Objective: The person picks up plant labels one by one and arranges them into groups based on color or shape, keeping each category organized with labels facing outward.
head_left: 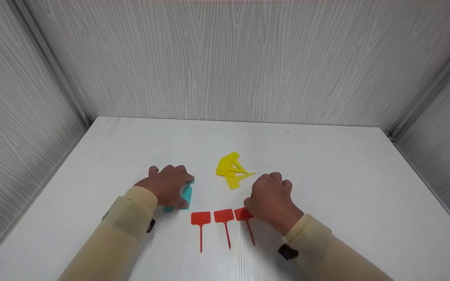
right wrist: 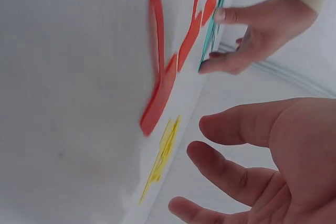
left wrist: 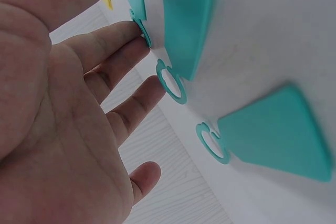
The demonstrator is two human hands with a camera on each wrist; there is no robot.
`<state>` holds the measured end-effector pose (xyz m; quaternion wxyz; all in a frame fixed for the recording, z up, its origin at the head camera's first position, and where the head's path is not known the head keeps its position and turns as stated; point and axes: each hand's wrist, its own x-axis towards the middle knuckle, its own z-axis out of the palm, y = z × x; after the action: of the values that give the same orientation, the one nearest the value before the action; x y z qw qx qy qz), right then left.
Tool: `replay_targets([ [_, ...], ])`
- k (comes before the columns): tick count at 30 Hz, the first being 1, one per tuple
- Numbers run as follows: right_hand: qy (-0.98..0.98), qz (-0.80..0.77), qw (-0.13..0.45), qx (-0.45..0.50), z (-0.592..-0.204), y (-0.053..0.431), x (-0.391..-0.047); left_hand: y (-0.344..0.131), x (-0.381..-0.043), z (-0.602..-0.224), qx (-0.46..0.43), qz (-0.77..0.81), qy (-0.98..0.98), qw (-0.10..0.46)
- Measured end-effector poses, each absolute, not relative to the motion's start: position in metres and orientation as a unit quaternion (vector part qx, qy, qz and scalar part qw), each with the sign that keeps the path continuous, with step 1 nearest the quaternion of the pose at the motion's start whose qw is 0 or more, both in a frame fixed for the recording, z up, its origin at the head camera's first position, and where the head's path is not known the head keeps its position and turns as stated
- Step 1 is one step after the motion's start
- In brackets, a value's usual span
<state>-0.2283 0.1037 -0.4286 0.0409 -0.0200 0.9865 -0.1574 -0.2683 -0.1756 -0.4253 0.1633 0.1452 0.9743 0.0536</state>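
My left hand [head_left: 167, 185] spreads over flat teal tags [head_left: 187, 195], its thumb and forefinger near opposite ends of one. The left wrist view shows three teal pieces [left wrist: 275, 135], each with a small ring at its narrow end; extended fingertips touch or nearly touch two rings. My right hand [head_left: 271, 199] hovers by the rightmost red tag [head_left: 242, 214], partly covering it in the head view. Its fingers are loosely bent and hold nothing in the right wrist view. Two more red tags, a middle one [head_left: 224, 216] and a left one [head_left: 200, 218], lie alongside, stems toward me.
Beyond the red row, several yellow tags [head_left: 231, 168] lie overlapped in a loose heap. The white tabletop [head_left: 326, 164] is bounded by a back panel [head_left: 225, 62] and side panels with grey wood grain.
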Motion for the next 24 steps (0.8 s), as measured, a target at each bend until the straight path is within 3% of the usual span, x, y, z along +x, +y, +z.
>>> replay_targets([
  [24,0.989,-0.133,0.061,0.005,-0.436,0.101,-0.319,-0.174,-0.268,-0.426,0.147,0.048,0.975,0.159],
])
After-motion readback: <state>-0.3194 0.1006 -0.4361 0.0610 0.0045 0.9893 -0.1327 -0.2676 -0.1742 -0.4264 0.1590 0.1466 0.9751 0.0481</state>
